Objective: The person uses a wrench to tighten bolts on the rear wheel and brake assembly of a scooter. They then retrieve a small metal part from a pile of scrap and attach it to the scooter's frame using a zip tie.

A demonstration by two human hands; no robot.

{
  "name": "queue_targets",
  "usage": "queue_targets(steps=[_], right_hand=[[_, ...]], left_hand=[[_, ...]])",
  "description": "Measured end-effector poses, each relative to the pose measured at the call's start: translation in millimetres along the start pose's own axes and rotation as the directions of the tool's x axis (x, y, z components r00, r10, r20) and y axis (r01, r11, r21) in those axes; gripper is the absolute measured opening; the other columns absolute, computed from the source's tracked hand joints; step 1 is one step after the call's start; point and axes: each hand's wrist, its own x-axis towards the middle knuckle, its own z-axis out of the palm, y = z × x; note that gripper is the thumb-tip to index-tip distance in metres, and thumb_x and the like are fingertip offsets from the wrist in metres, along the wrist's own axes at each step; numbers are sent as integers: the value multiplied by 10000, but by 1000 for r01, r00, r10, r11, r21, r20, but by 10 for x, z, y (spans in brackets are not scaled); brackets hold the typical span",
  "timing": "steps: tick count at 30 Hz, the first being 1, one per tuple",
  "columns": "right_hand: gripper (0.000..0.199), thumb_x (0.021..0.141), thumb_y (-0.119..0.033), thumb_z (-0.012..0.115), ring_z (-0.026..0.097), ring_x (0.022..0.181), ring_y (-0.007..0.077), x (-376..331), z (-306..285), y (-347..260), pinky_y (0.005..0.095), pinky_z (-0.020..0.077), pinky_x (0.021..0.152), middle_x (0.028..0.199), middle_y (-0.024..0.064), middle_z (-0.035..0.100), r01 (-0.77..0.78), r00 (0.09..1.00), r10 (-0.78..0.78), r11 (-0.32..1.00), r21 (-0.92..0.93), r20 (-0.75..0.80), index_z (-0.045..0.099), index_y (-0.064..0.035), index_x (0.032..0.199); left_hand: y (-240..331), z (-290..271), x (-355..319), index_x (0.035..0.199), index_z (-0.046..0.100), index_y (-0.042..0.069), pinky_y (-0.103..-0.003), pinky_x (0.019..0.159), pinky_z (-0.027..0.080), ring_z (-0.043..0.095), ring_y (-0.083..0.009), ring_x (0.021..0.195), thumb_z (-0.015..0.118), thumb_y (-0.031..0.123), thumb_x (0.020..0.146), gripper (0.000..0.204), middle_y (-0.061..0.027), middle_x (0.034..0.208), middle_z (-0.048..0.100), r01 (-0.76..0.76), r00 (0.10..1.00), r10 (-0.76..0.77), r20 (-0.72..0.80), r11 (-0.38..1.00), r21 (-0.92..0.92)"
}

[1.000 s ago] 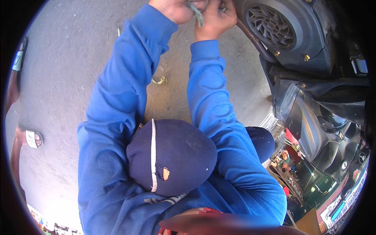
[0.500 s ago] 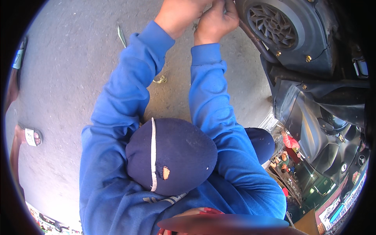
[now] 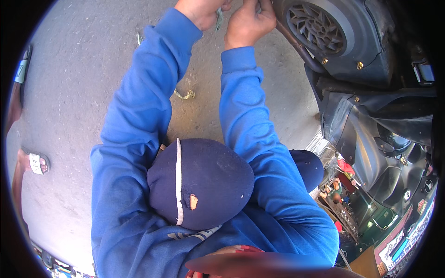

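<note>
At the top edge, my left hand (image 3: 199, 13) is closed with its fingertips curled, partly cut off by the frame. A thin pale-green strip (image 3: 219, 19) hangs from its fingers; its material is unclear. Just to the right, my right hand (image 3: 250, 24) is closed in a pinch beside the dark pipe (image 3: 296, 42) of a black motor scooter. What its fingertips hold is out of sight. The scooter's round finned fan cover (image 3: 317, 28) sits right of that hand, within a black casing with brass-coloured bolts.
A yellowish scrap of strip (image 3: 185, 94) lies on the grey pavement (image 3: 69, 92) between my forearms. My raised knee (image 3: 208, 180), in torn navy cloth, fills the lower middle. Another person's sandalled foot (image 3: 39, 163) is at the left. Black scooter panels (image 3: 371, 139) crowd the right side.
My hands have moved apart, the left one up and leftward. The pale-green strip now shows between them. My right hand has shifted slightly left and up.
</note>
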Motion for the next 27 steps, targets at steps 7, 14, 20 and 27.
queue_targets(steps=[7,14,20,27], right_hand=[[202,906,-69,585,616,822,150,-7,13,36,274,482,750,914,101,691,-26,1000,26,998,61,-7,657,94,1001],[179,912,-68,583,608,801,139,16,10,87,261,476,731,880,80,680,-33,999,30,992,119,24,653,83,979],[165,906,-47,578,613,818,145,4,4,130,271,483,745,891,80,679,13,1000,-13,997,78,-5,650,80,983],[130,874,-35,559,589,712,136,-105,-152,136,267,474,649,813,66,644,88,996,-87,995,-43,22,643,50,922]], left_hand=[[-133,-142,71,925,553,45,-214,412,281,331,-54,462,470,152,983,147,42,602,416,155,979,-109,171,947,-283],[-36,-204,263,955,498,32,-195,403,291,318,-47,475,373,131,1000,166,23,662,413,482,867,-300,399,709,-515],[-41,-61,-10,930,544,33,-222,412,268,334,-60,487,441,101,969,129,22,638,419,260,965,-239,105,909,-327],[-220,-66,-242,911,649,-21,-263,521,442,571,-106,612,551,129,930,180,-38,673,610,-393,885,465,21,722,569]])
